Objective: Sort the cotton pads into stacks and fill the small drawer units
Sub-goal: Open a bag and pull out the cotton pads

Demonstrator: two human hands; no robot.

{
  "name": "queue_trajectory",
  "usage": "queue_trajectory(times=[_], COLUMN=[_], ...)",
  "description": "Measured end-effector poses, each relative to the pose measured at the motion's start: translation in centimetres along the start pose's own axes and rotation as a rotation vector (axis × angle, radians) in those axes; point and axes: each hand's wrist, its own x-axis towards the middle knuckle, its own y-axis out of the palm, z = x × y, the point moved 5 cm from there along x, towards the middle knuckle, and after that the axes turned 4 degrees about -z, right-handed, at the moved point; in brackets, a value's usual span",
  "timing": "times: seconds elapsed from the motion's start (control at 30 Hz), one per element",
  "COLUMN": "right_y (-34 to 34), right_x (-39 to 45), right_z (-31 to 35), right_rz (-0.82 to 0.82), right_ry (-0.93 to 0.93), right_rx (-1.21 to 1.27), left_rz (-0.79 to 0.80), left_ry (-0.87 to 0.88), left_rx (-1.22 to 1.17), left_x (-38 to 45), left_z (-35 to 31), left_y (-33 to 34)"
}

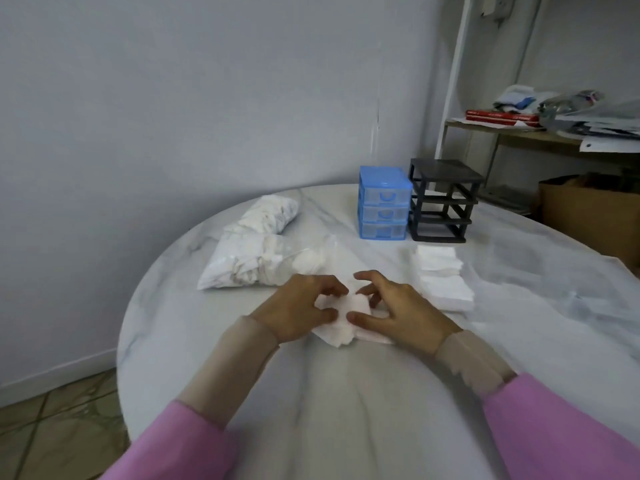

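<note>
Two hands are down on the round marble table point(346, 410), working one small heap of cotton pads point(341, 320) between them. The left hand point(298, 310) has its fingers curled in and its thumb pinching the left edge of the heap. The right hand point(398, 308) is arched over the other side, thumb pressing on the pads; its fingertips are bent and lifted, and I can't quite tell whether they grasp anything. Pink sleeves point(568, 431) run back from both wrists, with pale cuffs under them.

Just right of the right hand sit the finished stacks point(441, 278), neat white squares in a row running away from the grip. Beyond and left of the left hand lie two clear bags point(256, 251) stuffed with loose pads, the nearer one almost touching the knuckles. Farther out past the heap stands the blue drawer unit point(383, 207), its three drawers pushed in, and hard against its right side a black frame point(443, 202) with its slots bare. A cluttered shelf point(519, 133) sits off behind that.
</note>
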Motion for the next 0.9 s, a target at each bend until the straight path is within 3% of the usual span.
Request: queue_trajectory(times=[0.27, 0.4, 0.57, 0.7, 0.9], right_y=[0.1, -1.1, -3.4, -4.7, -5.3], right_x=[-0.1, 0.0, 0.1, 0.1, -0.1], right_z=[0.7, -0.1, -1.0, -1.6, -2.7], right_rz=[-0.093, -0.155, -0.297, -0.353, -0.394], right_ry=[-0.03, -0.024, 0.002, 0.053, 0.183], right_rx=[0.242, 0.346, 0.639, 0.752, 0.727], left_rz=[-0.025, -0.126, -0.207, -0.179, -0.15], left_ry=[-0.051, -0.109, -0.268, -0.243, -0.193], left_rx=[0.092, -0.124, -0.76, -0.911, -0.969], left_x=[-0.6, -0.1, 2.2, 3.8, 5.0], left_z=[0.5, 0.2, -0.6, -2.4, -2.4], left_y=[1.0, 0.7, 0.2, -0.1, 0.3])
